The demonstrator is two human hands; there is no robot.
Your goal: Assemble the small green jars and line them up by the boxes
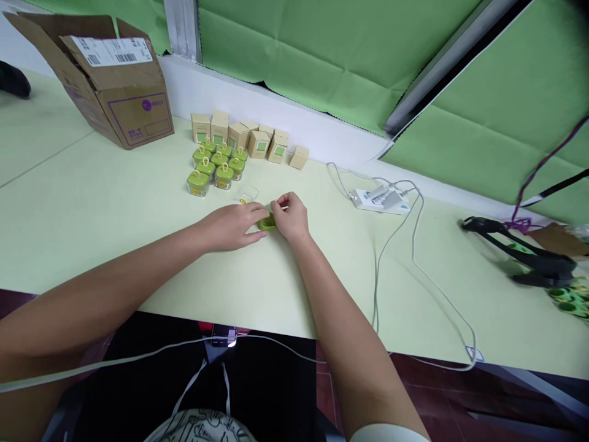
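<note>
On the table lies a small green lid (267, 222), its hollow side up. My left hand (232, 227) steadies it from the left, fingers over its far edge and thumb at its near edge. At the lid's right side, my right hand (292, 220) is closed in a pinch. A thin pale bit shows by its fingers, too small to name. Just beyond my left hand sits a clear container (247, 194) without a lid. Farther back stand several clear jars (224, 176) with green lids and pale looped handles.
Several small cardboard boxes (238, 136) line the wall. An open large carton (138, 113) stands at the back left. To the right are a power strip (381, 201) with trailing white cables, a black stand-like object (529, 248) and several green pieces (570, 301).
</note>
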